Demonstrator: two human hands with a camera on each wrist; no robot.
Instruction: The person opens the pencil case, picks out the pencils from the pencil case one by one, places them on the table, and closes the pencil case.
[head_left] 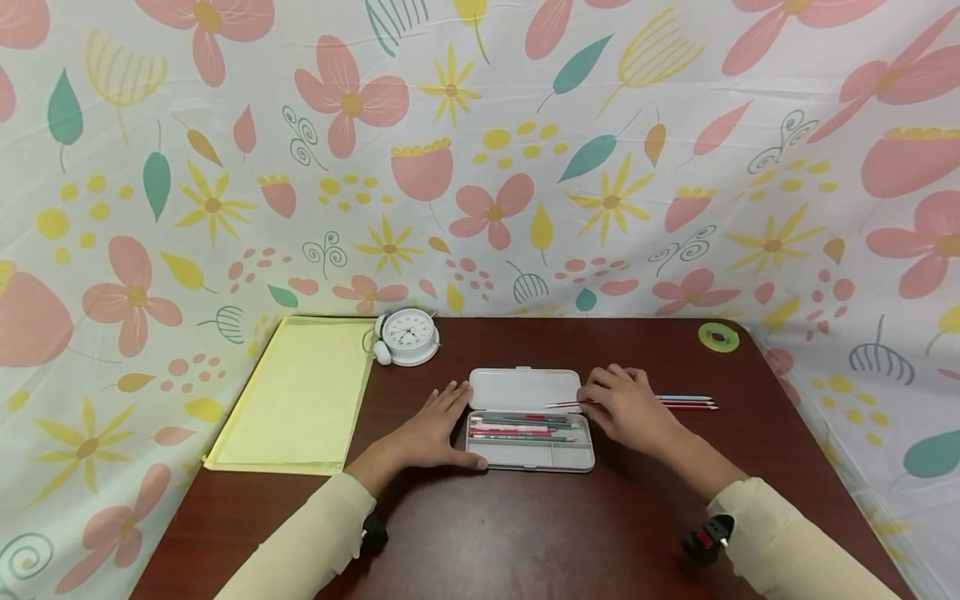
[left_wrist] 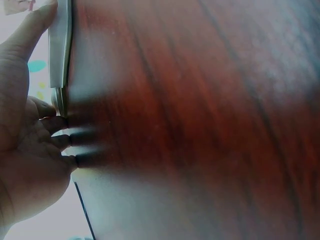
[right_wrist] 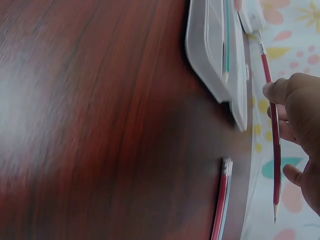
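A white pencil case (head_left: 513,455) lies with its lid (head_left: 525,390) laid back on the table. Several pencils (head_left: 517,429) fill its far compartment; the near compartments show bare white bottoms. My left hand (head_left: 426,433) rests at the case's left side, fingers spread and thumb on the near left corner. In the left wrist view its thumb touches the case edge (left_wrist: 60,45). Over the lid's right edge, my right hand (head_left: 618,408) pinches a dark red pencil (right_wrist: 276,145) between thumb and fingers. The right wrist view shows its sharpened tip and its eraser end.
Several loose pencils (head_left: 686,402), red and blue, lie right of my right hand. A white alarm clock (head_left: 408,336) stands behind the case, beside a yellow mesh folder (head_left: 300,392). A green ring-shaped roll (head_left: 718,337) lies at the back right. A flowered curtain (head_left: 480,167) borders the table.
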